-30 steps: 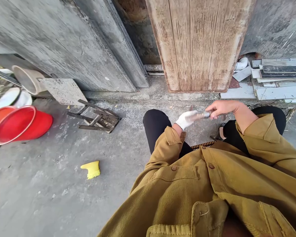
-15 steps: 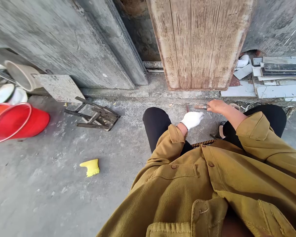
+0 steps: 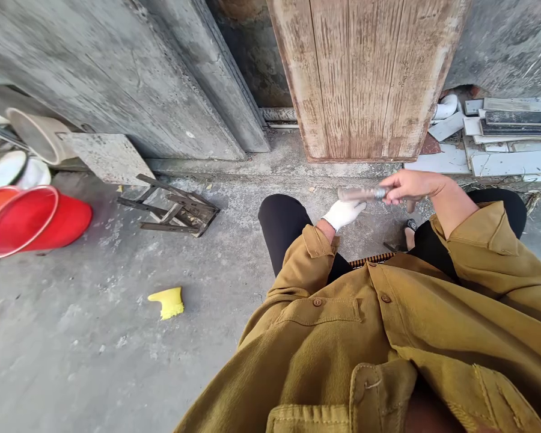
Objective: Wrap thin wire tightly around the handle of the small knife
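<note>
My right hand (image 3: 403, 185) is bare and closed round a brush (image 3: 358, 193) with a metal collar, which it holds level, pointing left. The brush is blurred, and part of its handle shows below my fingers. My left hand (image 3: 344, 214) wears a white glove and is just below the brush's far end, its fingers together and pointing right. What those fingers hold, if anything, is hidden. Both hands are between my knees, above the concrete floor. Beyond them a worn wooden panel (image 3: 356, 84) leans on the low ledge.
A small wooden stool (image 3: 175, 207) lies tipped over on the left. Beyond it are a red bucket (image 3: 67, 219), a pale tub (image 3: 36, 135) and a leaning board (image 3: 110, 156). A yellow scrap (image 3: 168, 302) rests on the floor. Stacked tiles (image 3: 514, 135) are at right.
My right hand has risen slightly and turned, and the brush has swung left over my gloved hand. My left hand has shifted a little to the left.
</note>
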Action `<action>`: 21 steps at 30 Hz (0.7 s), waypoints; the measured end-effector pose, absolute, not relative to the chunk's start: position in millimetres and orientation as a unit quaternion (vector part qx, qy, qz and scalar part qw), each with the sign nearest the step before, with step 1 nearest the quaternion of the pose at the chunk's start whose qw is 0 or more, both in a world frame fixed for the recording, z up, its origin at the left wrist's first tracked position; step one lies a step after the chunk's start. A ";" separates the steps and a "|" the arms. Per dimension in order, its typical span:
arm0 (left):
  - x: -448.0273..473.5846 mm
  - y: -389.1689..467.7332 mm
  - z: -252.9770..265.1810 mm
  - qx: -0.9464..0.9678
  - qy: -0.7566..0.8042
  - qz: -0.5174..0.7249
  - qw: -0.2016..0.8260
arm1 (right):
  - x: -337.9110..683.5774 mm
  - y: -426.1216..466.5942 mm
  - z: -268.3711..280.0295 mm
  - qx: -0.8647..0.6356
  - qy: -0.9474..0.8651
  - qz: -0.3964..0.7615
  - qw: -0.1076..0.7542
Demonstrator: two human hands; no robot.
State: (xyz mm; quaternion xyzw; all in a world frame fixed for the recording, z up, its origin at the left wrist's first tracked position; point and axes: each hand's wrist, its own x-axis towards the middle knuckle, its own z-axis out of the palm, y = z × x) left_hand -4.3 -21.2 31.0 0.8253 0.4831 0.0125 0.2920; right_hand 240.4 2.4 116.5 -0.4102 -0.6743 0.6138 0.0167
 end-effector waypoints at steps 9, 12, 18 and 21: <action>11.4 -27.1 11.9 0.854 0.441 -0.037 0.273 | 243.5 27.6 83.6 -0.681 -0.538 0.453 0.205; 13.1 -29.6 13.5 0.869 0.425 -0.049 0.250 | 235.1 32.4 71.6 -0.705 -0.631 0.321 0.044; 1.0 -22.9 22.0 0.859 0.456 -0.009 0.232 | 220.4 27.2 57.8 -0.588 -0.754 0.216 -0.199; -5.4 -19.6 25.4 0.854 0.469 -0.012 0.224 | 210.9 16.5 55.6 -0.522 -0.763 0.284 -0.256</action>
